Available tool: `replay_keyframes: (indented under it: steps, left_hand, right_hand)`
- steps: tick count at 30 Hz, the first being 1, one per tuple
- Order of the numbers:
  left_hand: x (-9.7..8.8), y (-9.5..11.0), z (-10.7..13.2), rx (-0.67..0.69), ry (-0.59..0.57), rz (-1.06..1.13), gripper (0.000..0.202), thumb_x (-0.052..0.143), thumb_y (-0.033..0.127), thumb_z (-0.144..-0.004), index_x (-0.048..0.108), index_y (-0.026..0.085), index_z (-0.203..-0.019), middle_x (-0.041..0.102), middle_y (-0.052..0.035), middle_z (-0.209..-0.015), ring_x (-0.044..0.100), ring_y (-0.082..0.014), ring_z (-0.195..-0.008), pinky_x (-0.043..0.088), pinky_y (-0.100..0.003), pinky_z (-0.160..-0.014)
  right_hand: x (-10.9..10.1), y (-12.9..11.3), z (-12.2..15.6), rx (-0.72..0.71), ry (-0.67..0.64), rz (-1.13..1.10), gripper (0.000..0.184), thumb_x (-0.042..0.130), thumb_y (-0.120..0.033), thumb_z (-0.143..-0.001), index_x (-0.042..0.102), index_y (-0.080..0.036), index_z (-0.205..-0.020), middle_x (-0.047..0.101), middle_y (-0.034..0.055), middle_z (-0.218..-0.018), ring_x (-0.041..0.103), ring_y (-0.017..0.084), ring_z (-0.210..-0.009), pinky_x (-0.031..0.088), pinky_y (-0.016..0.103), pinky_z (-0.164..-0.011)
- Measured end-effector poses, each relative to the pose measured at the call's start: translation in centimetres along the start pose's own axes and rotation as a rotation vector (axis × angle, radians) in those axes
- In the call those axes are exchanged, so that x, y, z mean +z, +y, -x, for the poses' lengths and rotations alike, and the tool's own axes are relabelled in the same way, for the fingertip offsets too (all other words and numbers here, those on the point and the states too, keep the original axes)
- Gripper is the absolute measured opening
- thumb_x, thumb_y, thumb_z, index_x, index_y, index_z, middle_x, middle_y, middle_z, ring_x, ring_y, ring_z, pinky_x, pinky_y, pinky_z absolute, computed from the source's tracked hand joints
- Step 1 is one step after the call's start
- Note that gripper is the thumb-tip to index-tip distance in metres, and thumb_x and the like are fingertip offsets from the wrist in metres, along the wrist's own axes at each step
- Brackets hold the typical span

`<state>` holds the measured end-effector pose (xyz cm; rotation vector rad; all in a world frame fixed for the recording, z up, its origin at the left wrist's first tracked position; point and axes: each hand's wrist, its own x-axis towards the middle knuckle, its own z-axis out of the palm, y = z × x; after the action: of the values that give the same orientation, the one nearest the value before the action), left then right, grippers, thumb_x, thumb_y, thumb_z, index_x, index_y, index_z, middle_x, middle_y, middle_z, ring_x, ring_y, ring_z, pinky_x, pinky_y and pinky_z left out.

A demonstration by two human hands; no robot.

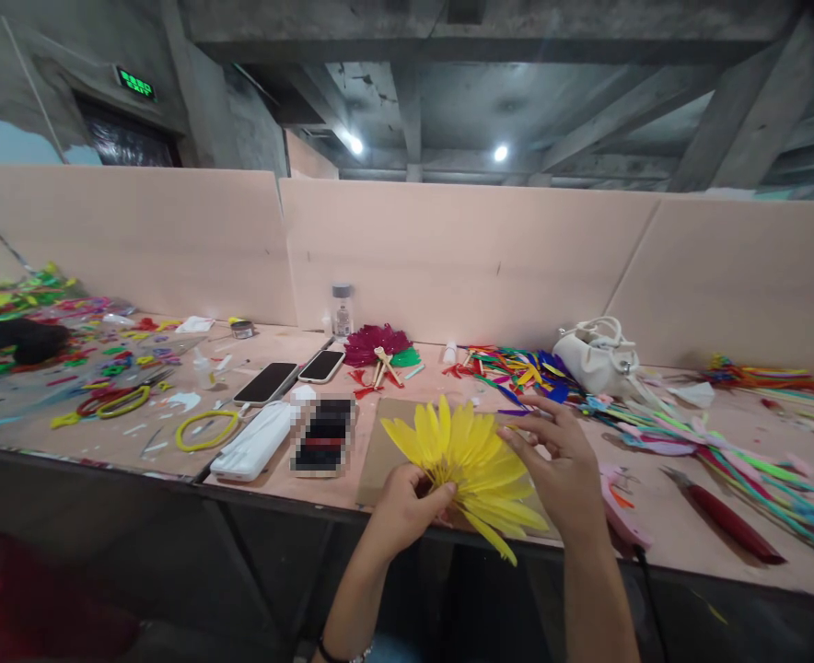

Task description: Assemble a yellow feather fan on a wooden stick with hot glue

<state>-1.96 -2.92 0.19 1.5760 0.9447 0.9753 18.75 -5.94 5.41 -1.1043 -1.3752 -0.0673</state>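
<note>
A fan of yellow feathers [472, 442] spreads out in front of me at the table's near edge. My left hand [411, 506] is closed around its gathered base, thumb pressed over the quills. At the fan's upper right edge, the thumb and fingertips of my right hand [555, 456] pinch at a feather; the exact contact is partly hidden. Under the fan lies a brown board [377, 451]. Just right of my right hand sits a pink tool with a black cable, which looks like a glue gun [624, 516].
Phones [267, 382], a white power bank [255, 442] and yellow-handled scissors [122, 401] lie to the left. A dark red feather fan [379, 345] and clear bottle [342, 311] stand behind. On the right are a white bag [597, 359], colourful strips [731, 451] and a red-handled tool [731, 523].
</note>
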Motion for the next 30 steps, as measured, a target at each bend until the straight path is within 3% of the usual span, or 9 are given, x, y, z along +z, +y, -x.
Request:
replay_keyframes:
  steps: [7, 11, 15, 20, 25, 30]
  left_hand:
    - [0.3, -0.6, -0.1, -0.049, 0.033, 0.139, 0.037, 0.075, 0.05, -0.074, 0.065, 0.015, -0.076, 0.063, -0.0001, -0.06, 0.062, -0.0161, -0.054, 0.051, -0.025, -0.052]
    - [0.5, -0.8, -0.3, -0.1, 0.073, 0.238, 0.046, 0.078, 0.057, -0.069, 0.064, 0.015, -0.077, 0.064, -0.0002, -0.059, 0.062, -0.0165, -0.049, 0.056, -0.028, -0.049]
    - [0.5, -0.7, -0.5, -0.084, 0.055, 0.26, 0.049, 0.078, 0.061, -0.068, 0.063, 0.015, -0.072, 0.06, 0.0013, -0.053, 0.057, -0.0133, -0.043, 0.057, -0.028, -0.048]
    - [0.4, -0.9, -0.5, -0.082, 0.039, 0.279, 0.049, 0.078, 0.06, -0.068, 0.066, 0.014, -0.074, 0.062, 0.0003, -0.057, 0.06, -0.0153, -0.046, 0.058, -0.03, -0.049]
    - [0.2, -0.6, -0.2, -0.037, -0.002, 0.224, 0.043, 0.077, 0.055, -0.073, 0.066, 0.014, -0.074, 0.062, 0.0002, -0.059, 0.06, -0.0149, -0.051, 0.056, -0.027, -0.05]
    - [0.1, -0.4, -0.1, -0.035, -0.03, 0.215, 0.041, 0.076, 0.053, -0.074, 0.068, 0.012, -0.076, 0.063, -0.0006, -0.062, 0.06, -0.0146, -0.053, 0.057, -0.027, -0.052]
  right_hand:
    - [0.2, -0.1, -0.5, 0.075, -0.028, -0.036, 0.021, 0.073, -0.043, -0.086, 0.078, -0.023, -0.085, 0.069, 0.0089, -0.111, 0.062, 0.026, -0.104, 0.048, 0.033, -0.07]
    - [0.0, 0.3, 0.0, 0.183, -0.042, -0.159, 0.029, 0.071, -0.048, -0.087, 0.076, -0.021, -0.098, 0.072, 0.0102, -0.11, 0.065, 0.027, -0.101, 0.052, 0.034, -0.075]
    - [-0.2, 0.6, 0.7, 0.25, -0.217, -0.198, 0.039, 0.072, -0.049, -0.085, 0.073, -0.021, -0.112, 0.072, 0.01, -0.114, 0.067, 0.028, -0.101, 0.053, 0.034, -0.079]
    - [0.5, 0.2, 1.2, 0.33, -0.485, -0.188, 0.032, 0.074, -0.05, -0.084, 0.077, -0.022, -0.099, 0.075, 0.0078, -0.105, 0.069, 0.028, -0.095, 0.056, 0.037, -0.081]
    - [1.2, 0.1, 1.2, 0.423, -0.526, -0.282, 0.034, 0.077, -0.051, -0.081, 0.078, -0.02, -0.096, 0.076, 0.0085, -0.099, 0.072, 0.033, -0.096, 0.059, 0.043, -0.082]
    - [1.3, -0.3, 1.1, 0.356, -0.521, -0.267, 0.029, 0.074, -0.049, -0.084, 0.079, -0.022, -0.094, 0.077, 0.0069, -0.095, 0.07, 0.032, -0.103, 0.061, 0.039, -0.078]
